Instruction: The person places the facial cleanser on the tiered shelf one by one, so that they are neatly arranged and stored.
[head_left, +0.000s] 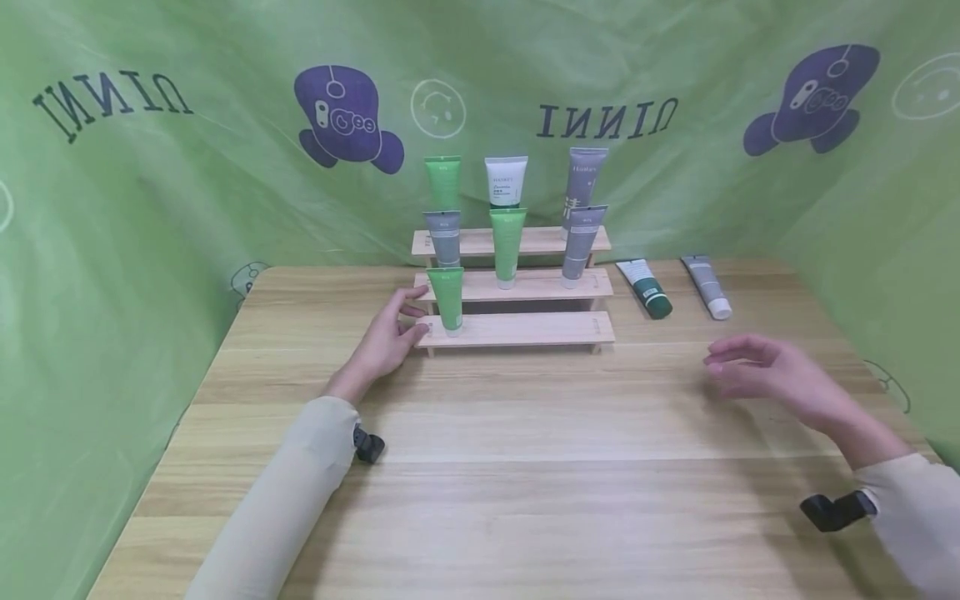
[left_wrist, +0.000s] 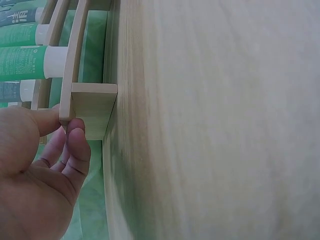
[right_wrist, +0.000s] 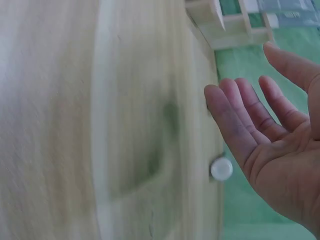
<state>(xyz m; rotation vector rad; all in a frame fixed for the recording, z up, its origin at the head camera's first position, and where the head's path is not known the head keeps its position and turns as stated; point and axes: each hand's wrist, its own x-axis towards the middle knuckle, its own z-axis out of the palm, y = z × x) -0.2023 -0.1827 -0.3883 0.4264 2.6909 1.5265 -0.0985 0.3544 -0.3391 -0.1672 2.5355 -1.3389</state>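
Observation:
A three-step wooden display rack point(head_left: 525, 330) stands at the back of the table. My left hand point(head_left: 384, 340) grips its left end; in the left wrist view, the thumb and fingers pinch the end of the lowest board point(left_wrist: 67, 100). Upright on that board is a green squeeze tube point(head_left: 447, 298), close to the hand. Over the table at right, my right hand point(head_left: 780, 379) hovers with loosely bent fingers and holds nothing. Nearest to it lie a grey tube with a white cap point(head_left: 707, 287) and a white and dark green tube point(head_left: 647, 289).
Three tubes stand on the middle step, among them a green one point(head_left: 507, 246). The top step bears a green tube point(head_left: 443, 183), a white tube point(head_left: 506, 181) and a tall purple-grey tube point(head_left: 583, 179). A green printed curtain point(head_left: 480, 50) hangs behind and beside the table.

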